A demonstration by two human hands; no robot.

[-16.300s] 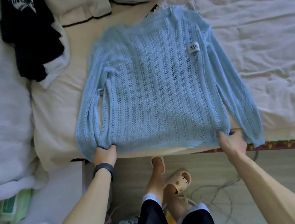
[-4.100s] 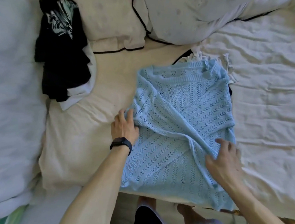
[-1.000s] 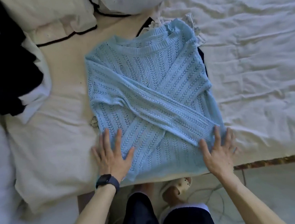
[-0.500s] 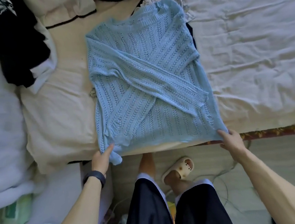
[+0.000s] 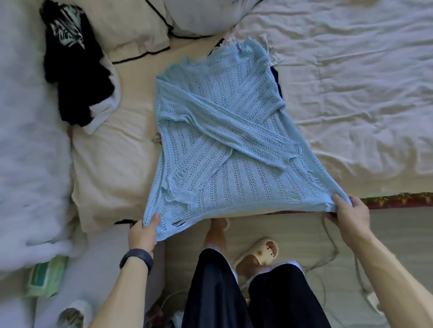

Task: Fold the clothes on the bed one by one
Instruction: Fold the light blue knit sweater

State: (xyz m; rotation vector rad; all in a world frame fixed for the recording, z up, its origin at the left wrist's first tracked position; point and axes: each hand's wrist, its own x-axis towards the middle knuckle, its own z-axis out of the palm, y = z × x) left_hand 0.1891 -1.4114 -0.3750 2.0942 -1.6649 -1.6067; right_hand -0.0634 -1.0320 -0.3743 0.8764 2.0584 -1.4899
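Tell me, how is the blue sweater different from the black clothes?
The blue sweater lies spread out with its sleeves crossed; the black clothes sit in a crumpled heap. The blue sweater is a pale, holey knit; the black clothes are dark with a white print. The left hand and right hand grip the blue sweater's bottom corners; no hand touches the black clothes. Both are on the bed.

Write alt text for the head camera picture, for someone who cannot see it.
A person's left hand and right hand each grip a bottom corner of a light blue sweater, sleeves crossed over it, lying on a bed. Black clothes lie at the upper left.
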